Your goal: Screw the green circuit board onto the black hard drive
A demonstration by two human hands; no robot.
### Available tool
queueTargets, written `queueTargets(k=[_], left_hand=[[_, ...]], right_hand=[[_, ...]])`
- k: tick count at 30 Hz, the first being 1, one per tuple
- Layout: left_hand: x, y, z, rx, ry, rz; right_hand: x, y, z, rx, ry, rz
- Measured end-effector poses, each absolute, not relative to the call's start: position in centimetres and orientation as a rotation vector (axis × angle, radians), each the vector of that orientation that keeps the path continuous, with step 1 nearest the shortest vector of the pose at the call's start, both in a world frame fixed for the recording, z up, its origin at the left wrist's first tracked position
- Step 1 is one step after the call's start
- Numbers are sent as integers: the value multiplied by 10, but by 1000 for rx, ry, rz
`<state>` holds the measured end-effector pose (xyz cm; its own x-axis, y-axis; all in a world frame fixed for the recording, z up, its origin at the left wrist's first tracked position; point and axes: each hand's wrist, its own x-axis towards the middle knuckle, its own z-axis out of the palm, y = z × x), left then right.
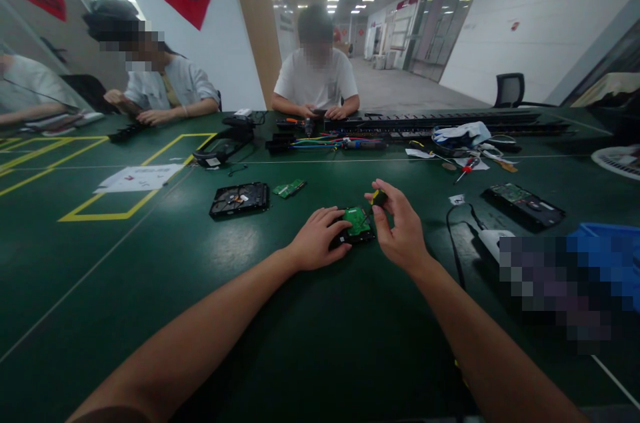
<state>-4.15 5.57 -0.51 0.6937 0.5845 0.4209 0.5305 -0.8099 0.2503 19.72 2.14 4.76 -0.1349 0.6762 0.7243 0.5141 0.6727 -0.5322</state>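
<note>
A hard drive (367, 235) lies on the green table in front of me, its green circuit board (356, 221) facing up. My left hand (320, 239) holds the drive from the left, with fingers over its top and the thumb at the near edge. In my right hand (400, 229) is a small screwdriver (380, 198) with a black and yellow handle, pinched between thumb and fingers. Its thin shaft slants down to the board; where the tip touches cannot be made out. Left of the drive are a loose green circuit board (289, 189) and another hard drive (239, 200).
A third hard drive (523, 205) and a blue bin (607, 256) are to the right. Further back lie a red screwdriver (467, 168), coloured wires (320, 142) and long black strips (440, 121). A white sheet (140, 177) is at left. Several people sit across the table.
</note>
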Motion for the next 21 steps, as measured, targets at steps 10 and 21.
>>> queueTargets(k=[10, 21], left_hand=[[-42, 56, -5, 2771, 907, 785], [-42, 55, -4, 2789, 913, 773]], right_hand=[[197, 22, 55, -996, -1777, -83], [197, 43, 60, -991, -1856, 56]])
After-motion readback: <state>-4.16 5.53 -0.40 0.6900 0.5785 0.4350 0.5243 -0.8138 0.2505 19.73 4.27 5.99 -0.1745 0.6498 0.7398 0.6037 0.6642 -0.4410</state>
